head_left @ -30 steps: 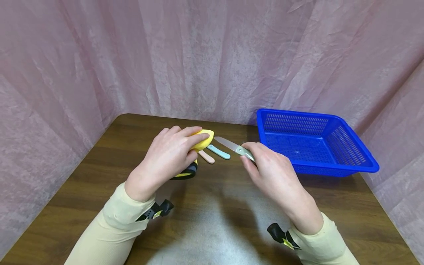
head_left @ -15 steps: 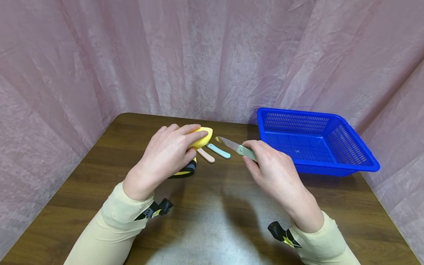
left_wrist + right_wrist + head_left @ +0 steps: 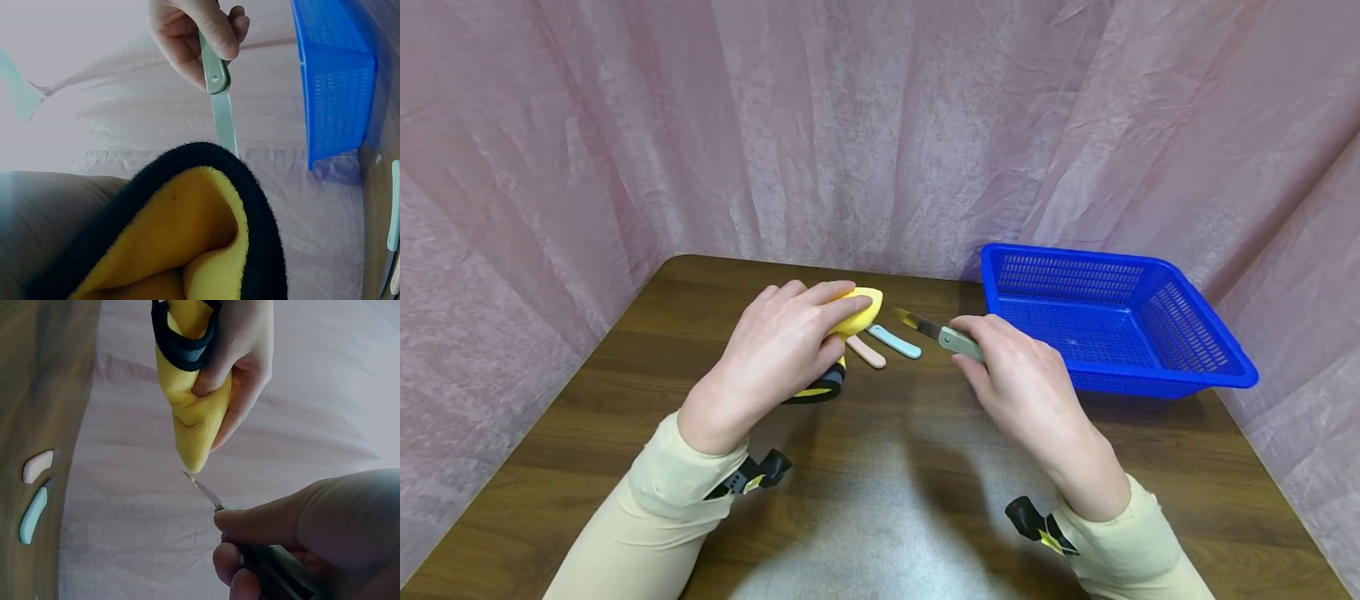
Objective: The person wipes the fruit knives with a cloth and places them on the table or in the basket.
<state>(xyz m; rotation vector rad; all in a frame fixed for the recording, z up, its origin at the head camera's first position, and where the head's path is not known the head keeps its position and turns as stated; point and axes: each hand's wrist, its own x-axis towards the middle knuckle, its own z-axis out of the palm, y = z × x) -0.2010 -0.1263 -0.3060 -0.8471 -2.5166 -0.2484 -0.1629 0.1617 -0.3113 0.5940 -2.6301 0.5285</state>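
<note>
My left hand (image 3: 775, 354) grips a folded yellow cloth (image 3: 861, 311) with a dark border, raised over the table. Opposite it, my right hand (image 3: 1026, 379) holds a knife (image 3: 961, 342) by its pale green handle, blade pointing left at the cloth. In the right wrist view, a small gap separates the blade tip from the cloth (image 3: 199, 434); yellow shows on the blade. Two more knives lie on the table just right of the left hand, one with a light blue handle (image 3: 895, 342) and one with a pink handle (image 3: 867, 352). The cloth and left hand hide their blades in the head view.
A blue plastic basket (image 3: 1138, 379) stands at the back right of the wooden table (image 3: 880, 467), beside my right hand. Pink curtains (image 3: 850, 133) hang behind and at both sides of the table.
My right hand has drawn the knife slightly right, away from the cloth, and its blade has turned from pale to darker with a yellow tint. The left hand has barely moved.
</note>
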